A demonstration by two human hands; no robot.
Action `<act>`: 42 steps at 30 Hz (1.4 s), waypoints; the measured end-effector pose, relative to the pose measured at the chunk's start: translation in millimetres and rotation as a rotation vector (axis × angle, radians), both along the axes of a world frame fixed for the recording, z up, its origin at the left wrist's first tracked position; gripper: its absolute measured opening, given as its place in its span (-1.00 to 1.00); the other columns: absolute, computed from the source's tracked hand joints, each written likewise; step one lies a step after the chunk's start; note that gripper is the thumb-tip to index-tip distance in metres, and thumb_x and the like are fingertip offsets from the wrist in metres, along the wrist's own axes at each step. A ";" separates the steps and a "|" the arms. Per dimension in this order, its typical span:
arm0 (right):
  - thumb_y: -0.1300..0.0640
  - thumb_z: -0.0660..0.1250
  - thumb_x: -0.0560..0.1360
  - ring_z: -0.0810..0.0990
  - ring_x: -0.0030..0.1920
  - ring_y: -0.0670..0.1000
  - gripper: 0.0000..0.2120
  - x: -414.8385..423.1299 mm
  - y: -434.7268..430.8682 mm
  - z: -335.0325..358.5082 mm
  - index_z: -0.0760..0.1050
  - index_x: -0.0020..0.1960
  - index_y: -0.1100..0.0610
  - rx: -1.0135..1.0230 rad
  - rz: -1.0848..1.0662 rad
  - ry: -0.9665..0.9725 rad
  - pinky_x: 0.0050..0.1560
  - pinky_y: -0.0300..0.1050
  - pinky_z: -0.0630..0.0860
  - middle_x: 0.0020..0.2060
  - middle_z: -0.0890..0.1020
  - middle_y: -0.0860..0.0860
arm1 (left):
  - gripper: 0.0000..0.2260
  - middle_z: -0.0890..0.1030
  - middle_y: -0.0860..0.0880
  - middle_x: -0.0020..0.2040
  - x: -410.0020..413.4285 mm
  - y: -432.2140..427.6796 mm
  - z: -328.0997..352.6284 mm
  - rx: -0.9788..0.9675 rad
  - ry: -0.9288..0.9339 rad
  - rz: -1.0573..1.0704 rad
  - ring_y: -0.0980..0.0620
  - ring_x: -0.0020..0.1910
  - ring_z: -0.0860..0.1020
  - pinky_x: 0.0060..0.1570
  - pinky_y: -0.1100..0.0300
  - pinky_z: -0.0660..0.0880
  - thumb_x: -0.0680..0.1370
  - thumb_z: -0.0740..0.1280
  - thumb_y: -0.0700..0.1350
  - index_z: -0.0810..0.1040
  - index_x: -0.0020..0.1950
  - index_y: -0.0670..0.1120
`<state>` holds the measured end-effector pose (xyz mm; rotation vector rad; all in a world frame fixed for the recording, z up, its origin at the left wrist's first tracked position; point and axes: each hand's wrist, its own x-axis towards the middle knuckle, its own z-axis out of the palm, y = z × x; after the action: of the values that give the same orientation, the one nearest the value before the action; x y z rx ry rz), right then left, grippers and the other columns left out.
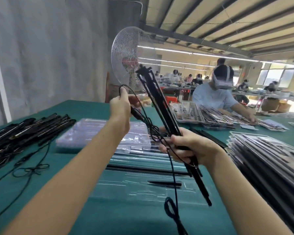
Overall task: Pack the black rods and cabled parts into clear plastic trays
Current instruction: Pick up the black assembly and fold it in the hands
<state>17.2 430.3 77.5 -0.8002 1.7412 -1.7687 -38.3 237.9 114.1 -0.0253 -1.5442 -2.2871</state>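
The black rods are up in the air, right above the clear tray on the green table. The right hand has its fingers wrapped tight around the low end of the bunch. The rods lean up and away from the tray.

The left hand, also above the tray, has its fingers curled around a cabled part. Its thin black cable is tangled near the rods and hangs down over the tray.

Inside the tray lie a long black rod and a short black piece. Most of the slots look empty, so this tray seems only just started.

Left of the tray sits a big pile of loose rods and cables that I think needs packing. Behind the tray is a stack of clear trays. Right of the tray is a stack of filled trays, so a good bit looks done.
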 end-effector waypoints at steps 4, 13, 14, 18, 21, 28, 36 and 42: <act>0.24 0.42 0.42 0.32 -0.59 -0.13 -0.80 3.1 26.7 34.6 0.56 0.02 0.08 0.921 -0.283 0.365 -0.59 -0.29 0.27 -0.44 0.42 0.03 | -0.65 0.57 -0.09 -0.21 -8.3 -27.5 -41.4 -0.155 -0.064 -0.064 0.00 -0.25 0.53 -0.24 0.16 0.54 0.65 0.13 0.02 0.51 -0.21 -0.14; 0.28 0.27 0.46 0.57 -0.11 0.23 -0.85 -14.9 68.0 82.3 0.41 0.02 0.15 1.300 -1.419 0.702 -0.03 0.25 0.55 -0.15 0.53 0.19 | -0.71 0.53 0.14 0.15 1.8 -93.8 -127.4 -1.375 -0.091 -0.475 0.23 0.13 0.49 0.15 0.30 0.41 0.46 0.41 0.12 0.47 0.15 0.17; 0.30 0.26 0.46 0.55 -0.05 0.29 -0.83 -20.0 69.3 79.3 0.42 0.03 0.16 1.275 -1.525 0.759 0.03 0.36 0.49 -0.09 0.52 0.22 | -0.73 0.53 0.14 0.17 1.6 -98.7 -133.3 -1.379 -0.053 -0.343 0.21 0.17 0.47 0.19 0.27 0.38 0.50 0.37 0.10 0.49 0.17 0.13; 0.43 0.21 0.50 0.50 0.00 0.36 -0.69 -37.8 78.8 56.2 0.35 0.24 0.39 0.931 -1.727 0.942 0.07 0.21 0.50 0.19 0.35 0.35 | -0.61 0.40 -0.01 0.39 -0.2 -126.1 -160.5 -1.396 -0.049 -0.087 0.04 0.37 0.30 0.36 0.17 0.17 0.58 0.28 -0.01 0.39 0.41 -0.02; 0.37 0.21 0.51 0.46 0.07 0.35 -0.66 -52.9 84.2 45.0 0.33 0.28 0.36 0.946 -1.563 0.872 0.17 0.16 0.45 0.28 0.26 0.32 | -0.56 0.22 -0.03 0.51 3.4 -142.6 -186.0 -1.427 -0.203 -0.125 -0.03 0.49 0.13 0.46 0.07 0.06 0.60 0.24 -0.03 0.26 0.48 0.06; 0.29 0.20 0.45 0.56 -0.11 0.16 -0.80 -71.9 48.8 25.7 0.42 0.06 0.15 1.416 -1.122 0.772 -0.06 0.09 0.56 -0.09 0.57 0.15 | -0.59 0.38 -0.05 0.42 5.9 -140.0 -199.5 -1.316 -0.235 -0.064 -0.04 0.39 0.32 0.33 0.06 0.31 0.62 0.09 -0.26 0.31 0.45 0.01; -0.16 0.44 0.37 0.46 -0.35 -0.05 -0.61 -53.9 -5.0 -31.8 0.50 -0.10 0.16 1.108 -0.578 0.528 -0.34 -0.17 0.36 -0.33 0.52 -0.01 | -0.64 0.43 -0.03 0.37 6.1 -149.8 -196.7 -1.250 -0.296 -0.002 -0.01 -0.13 0.54 -0.23 0.23 0.39 0.63 0.10 -0.21 0.32 0.41 0.02; -0.34 0.28 0.40 0.55 0.09 0.13 -0.34 -40.1 -23.2 -57.1 0.46 0.17 0.22 1.083 -0.517 0.542 0.11 0.02 0.48 0.07 0.59 0.11 | -0.64 0.37 -0.17 0.38 15.4 -149.4 -167.0 -1.154 -0.084 0.250 -0.11 0.39 0.28 0.37 0.02 0.18 0.60 0.22 -0.18 0.36 0.39 -0.20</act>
<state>-22.8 407.1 20.4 -0.3413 2.9940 -0.5592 -22.9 88.5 -52.9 -0.0382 -2.4997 -0.9772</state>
